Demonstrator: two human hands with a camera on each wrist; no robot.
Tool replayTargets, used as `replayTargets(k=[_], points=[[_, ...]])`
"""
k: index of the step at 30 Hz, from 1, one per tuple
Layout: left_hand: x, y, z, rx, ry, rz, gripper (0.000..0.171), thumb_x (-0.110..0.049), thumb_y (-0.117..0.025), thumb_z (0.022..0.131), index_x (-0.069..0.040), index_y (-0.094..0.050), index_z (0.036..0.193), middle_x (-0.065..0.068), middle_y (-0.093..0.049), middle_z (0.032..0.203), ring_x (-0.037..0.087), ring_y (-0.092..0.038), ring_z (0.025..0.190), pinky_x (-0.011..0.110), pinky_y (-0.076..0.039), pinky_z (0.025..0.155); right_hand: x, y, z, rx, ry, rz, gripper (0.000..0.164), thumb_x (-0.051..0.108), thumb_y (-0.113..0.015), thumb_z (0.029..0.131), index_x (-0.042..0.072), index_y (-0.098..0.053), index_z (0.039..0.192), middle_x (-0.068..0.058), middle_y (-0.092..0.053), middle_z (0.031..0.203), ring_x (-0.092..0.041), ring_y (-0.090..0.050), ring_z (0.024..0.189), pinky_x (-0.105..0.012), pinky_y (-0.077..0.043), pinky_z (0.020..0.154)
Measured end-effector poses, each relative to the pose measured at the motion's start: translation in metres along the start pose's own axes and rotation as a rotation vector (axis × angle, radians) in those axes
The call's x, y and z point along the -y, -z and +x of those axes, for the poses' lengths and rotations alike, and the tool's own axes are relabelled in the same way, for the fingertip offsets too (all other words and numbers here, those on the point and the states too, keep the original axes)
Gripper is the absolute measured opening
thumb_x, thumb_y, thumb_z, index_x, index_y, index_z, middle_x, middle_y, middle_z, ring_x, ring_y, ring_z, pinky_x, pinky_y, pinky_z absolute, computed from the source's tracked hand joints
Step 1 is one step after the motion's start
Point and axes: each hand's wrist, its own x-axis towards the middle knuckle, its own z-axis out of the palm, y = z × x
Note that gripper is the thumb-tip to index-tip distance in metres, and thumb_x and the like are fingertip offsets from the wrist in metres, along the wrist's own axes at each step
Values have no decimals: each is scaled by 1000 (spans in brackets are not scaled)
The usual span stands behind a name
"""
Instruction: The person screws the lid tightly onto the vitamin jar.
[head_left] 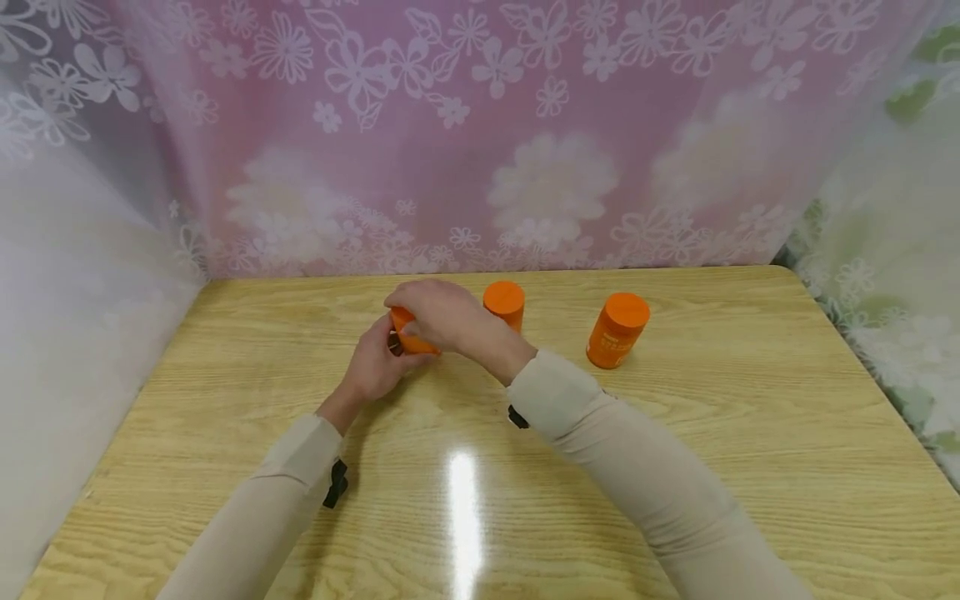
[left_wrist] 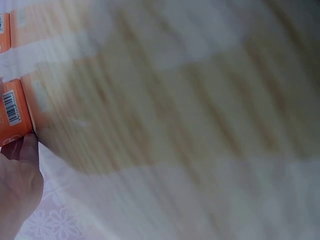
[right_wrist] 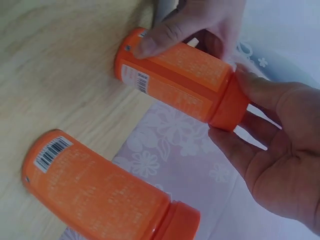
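Note:
An orange bottle (right_wrist: 177,80) with barcoded labels stands upright on the table between my hands, mostly covered by them in the head view. My left hand (head_left: 375,362) holds its body low down, the thumb lying along the label in the right wrist view. From above, my right hand (head_left: 442,312) grips the orange cap (right_wrist: 230,107) between thumb and fingers. Just to the right is a second orange bottle (head_left: 504,300), partly hidden by my right hand and wrist. A third orange bottle (head_left: 617,329), also capped, stands farther right.
The wood-grain table (head_left: 262,342) ends at a back edge close behind the bottles. A pink floral curtain (head_left: 450,167) hangs there, with pale curtains at both sides. Light glares off the tabletop between my forearms.

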Motion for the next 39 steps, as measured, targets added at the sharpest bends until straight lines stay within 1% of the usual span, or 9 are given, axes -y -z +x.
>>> replayTargets(k=[5,9,13,17,26,32,34,38,39], points=[[-3,0,-1,-22,-9,30,58,-17,-77,82,-3,-46,129,12,-55,118,25,-59,103,37,-51,87,4,-5,0,-62,-38,12,42,20,-64,94,13,-56,134,-1,-55,133,-19,-53,118,-31,-44,95],[-6,-1,-1,-49,6,118,56,-19,-77,82,-2,-48,127,12,-56,117,25,-57,100,38,-50,85,6,-8,-1,-105,-61,-7,38,18,-63,93,12,-58,131,-1,-58,129,-20,-55,113,-31,-46,92],[-7,-3,0,-63,35,201,55,-22,-77,82,-1,-49,125,13,-58,116,26,-56,98,40,-48,84,7,-10,-2,-127,-66,-16,38,19,-63,94,12,-59,130,-2,-57,128,-21,-56,111,-30,-47,91],[-6,-4,2,-52,33,216,58,-22,-77,83,-1,-47,128,13,-56,120,27,-56,102,41,-48,88,6,-12,-3,-132,-79,-14,39,19,-62,94,13,-57,133,-3,-55,132,-21,-55,112,-31,-46,92],[-3,-1,2,-32,47,127,55,-18,-75,84,-2,-45,128,12,-53,121,28,-54,108,42,-47,92,5,-19,-1,-150,-80,2,39,22,-58,96,15,-54,135,-2,-49,139,-22,-48,122,-31,-44,95],[0,0,2,-17,1,61,50,-7,-69,86,-1,-45,129,12,-53,120,25,-55,102,39,-49,87,3,-22,-3,-152,-84,-28,46,35,-54,97,20,-48,141,-2,-38,149,-22,-36,134,-36,-42,100],[0,0,1,-4,-21,13,58,-3,-70,85,-1,-39,134,12,-50,123,24,-54,103,38,-48,87,3,-20,-5,-150,-76,-40,52,41,-52,97,21,-43,145,-3,-32,152,-22,-30,138,-37,-36,104],[-2,-2,2,39,-71,-145,87,-1,-76,80,-6,-20,146,11,-42,134,23,-51,115,39,-44,96,-2,-4,-17,-157,-83,-71,60,50,-47,97,23,-34,149,-4,-23,156,-23,-19,142,-40,-23,112],[-3,-2,1,42,-64,-165,95,-4,-78,78,-9,-15,148,11,-40,136,24,-50,119,41,-42,98,-4,2,-21,-161,-91,-66,61,51,-47,97,23,-33,150,-4,-22,156,-22,-17,142,-41,-21,112]])
